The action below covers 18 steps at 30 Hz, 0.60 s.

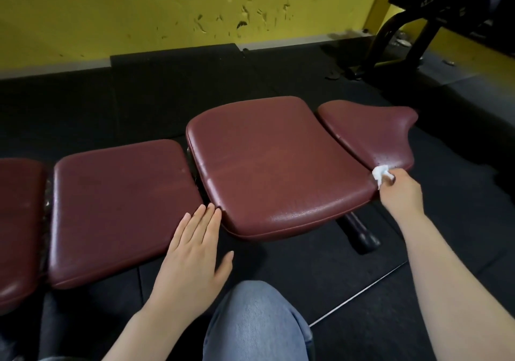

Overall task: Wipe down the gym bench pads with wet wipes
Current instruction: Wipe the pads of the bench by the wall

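Bench pads (276, 163) mid-wipe, long axis running left to right across the black floor mat (139, 96).

Four maroon sections in a row: partial pad at far left, square pad (119, 210), raised wide pad in the middle, narrow flared end pad (370, 132) pointing right and away. Right hand (400, 193) pinched around a crumpled white wet wipe (380, 174), pressed at the near corner of the end pad, just beside the seam with the wide pad. Left hand (195, 252) flat and spread, fingers straight, resting on the near right corner of the square pad. Best done, by judgement: firm overlapping strokes along the length, working into the seam, refolding to a clean face.
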Tool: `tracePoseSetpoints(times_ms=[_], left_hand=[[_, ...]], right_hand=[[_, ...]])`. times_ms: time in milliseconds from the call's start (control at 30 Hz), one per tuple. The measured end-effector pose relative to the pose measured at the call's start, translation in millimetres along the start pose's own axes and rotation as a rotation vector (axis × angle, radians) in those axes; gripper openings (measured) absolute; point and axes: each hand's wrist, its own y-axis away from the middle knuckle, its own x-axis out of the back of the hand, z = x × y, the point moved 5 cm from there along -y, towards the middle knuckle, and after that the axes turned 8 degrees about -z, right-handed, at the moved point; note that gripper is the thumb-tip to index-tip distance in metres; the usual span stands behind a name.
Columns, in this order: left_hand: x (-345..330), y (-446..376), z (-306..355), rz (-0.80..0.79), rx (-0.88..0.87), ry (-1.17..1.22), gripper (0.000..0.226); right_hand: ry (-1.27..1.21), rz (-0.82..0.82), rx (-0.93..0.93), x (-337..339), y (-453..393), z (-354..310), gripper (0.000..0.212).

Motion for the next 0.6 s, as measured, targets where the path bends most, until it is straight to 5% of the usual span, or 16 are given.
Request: tracePoseSetpoints(times_ms=[67,167,267,400,500,600], left_hand=[[2.5,3.4,-1.8,-0.001,0.029,-0.003,0.072],[5.0,4.6,-3.5,0.01,0.044,-0.005,0.07],[3.0,2.0,-2.3,0.004,0.027,-0.057,0.065],[3.2,0.5,-1.8,-0.015,0.016,-0.113,0.065],[4.8,2.6,-0.3,-0.044,0.003,-0.156,0.072],[5.4,4.2,1.8,-0.06,-0.004,-0.179,0.073]], right_hand=[[0.04,-0.007,0.055,-1.8,14.0,-20.8,0.022],[0.167,-0.003,0.516,-23.2,77.9,-102.6,0.015],[0.215,-0.181,0.874,-70.2,156.7,-181.2,0.009],[0.152,-0.23,1.092,-90.7,176.1,-214.3,0.018],[0.092,-0.026,0.992,-54.7,115.6,-171.8,0.024],[0.305,-0.058,0.452,-14.8,22.0,-80.6,0.027]])
